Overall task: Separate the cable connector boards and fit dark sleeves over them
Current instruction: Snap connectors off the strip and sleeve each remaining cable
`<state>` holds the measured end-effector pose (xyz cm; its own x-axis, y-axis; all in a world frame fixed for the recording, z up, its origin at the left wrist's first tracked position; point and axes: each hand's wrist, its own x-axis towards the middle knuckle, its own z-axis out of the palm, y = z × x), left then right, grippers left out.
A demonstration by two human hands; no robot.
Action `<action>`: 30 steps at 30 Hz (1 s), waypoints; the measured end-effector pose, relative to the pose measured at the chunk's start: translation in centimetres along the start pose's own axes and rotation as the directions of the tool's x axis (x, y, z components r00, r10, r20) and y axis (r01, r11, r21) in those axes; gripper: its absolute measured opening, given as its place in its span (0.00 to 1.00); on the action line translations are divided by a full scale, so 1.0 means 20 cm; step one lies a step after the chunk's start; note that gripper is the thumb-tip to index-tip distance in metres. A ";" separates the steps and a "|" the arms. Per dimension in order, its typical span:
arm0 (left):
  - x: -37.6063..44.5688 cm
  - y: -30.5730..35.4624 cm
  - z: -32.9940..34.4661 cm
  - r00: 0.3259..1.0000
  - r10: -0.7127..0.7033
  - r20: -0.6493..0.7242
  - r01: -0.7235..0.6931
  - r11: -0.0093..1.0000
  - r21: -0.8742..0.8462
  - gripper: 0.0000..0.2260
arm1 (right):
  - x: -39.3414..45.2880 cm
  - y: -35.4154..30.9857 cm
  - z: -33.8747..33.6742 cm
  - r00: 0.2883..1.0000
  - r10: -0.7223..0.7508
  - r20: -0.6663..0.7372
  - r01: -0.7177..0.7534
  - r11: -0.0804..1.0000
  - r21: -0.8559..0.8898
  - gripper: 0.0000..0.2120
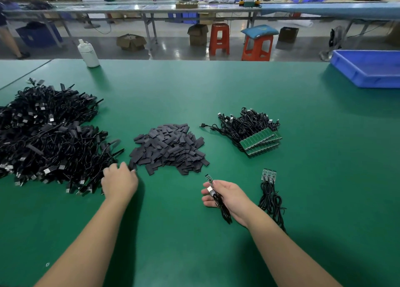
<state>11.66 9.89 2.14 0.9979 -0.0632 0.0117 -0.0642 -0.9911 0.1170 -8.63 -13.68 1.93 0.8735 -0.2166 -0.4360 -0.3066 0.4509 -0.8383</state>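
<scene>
— On the green tabletop (238, 87), what's held?
— Right hand (225, 197) grips a black cable with small green connector board (209, 178); left hand (119, 181), fingers relaxed, touches the dark flat sleeve pile (171, 149).
— Blue plastic tray (368, 70)?
— Contents unseen.

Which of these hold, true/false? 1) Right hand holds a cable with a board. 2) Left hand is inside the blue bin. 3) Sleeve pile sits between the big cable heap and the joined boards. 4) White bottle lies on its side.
1) True: the right hand grips a cable with a board.
2) False: the left hand is at the near edge of the sleeve pile; the blue bin is far right.
3) True: big cable heap left, joined boards right.
4) False: the white bottle stands upright.
</scene>
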 end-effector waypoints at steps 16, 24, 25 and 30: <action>0.00 -0.04 0.09 0.968 0.250 0.026 -0.251 0.968 0.023 0.19 | -0.02 0.00 0.03 1.000 0.010 -0.009 -0.011 0.996 -0.093 0.15; -0.02 -0.05 0.08 0.943 0.293 -0.154 -0.300 0.954 -0.019 0.08 | -0.01 0.00 0.02 1.000 0.025 -0.015 -0.025 0.999 -0.033 0.16; -0.03 -0.05 0.08 0.943 0.289 -0.164 -0.302 0.951 -0.062 0.08 | -0.01 0.01 0.02 0.999 0.028 -0.018 -0.029 0.999 -0.027 0.16; -0.03 -0.04 0.06 0.975 0.177 -0.132 -0.214 0.908 -0.361 0.10 | -0.01 0.00 0.02 0.999 0.037 -0.024 -0.038 0.999 -0.018 0.17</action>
<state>11.04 10.62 0.88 0.9613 -0.2217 0.1635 -0.2732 -0.8438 0.4619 -8.62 -13.27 2.09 0.8521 -0.2207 -0.4746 -0.3458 0.4432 -0.8270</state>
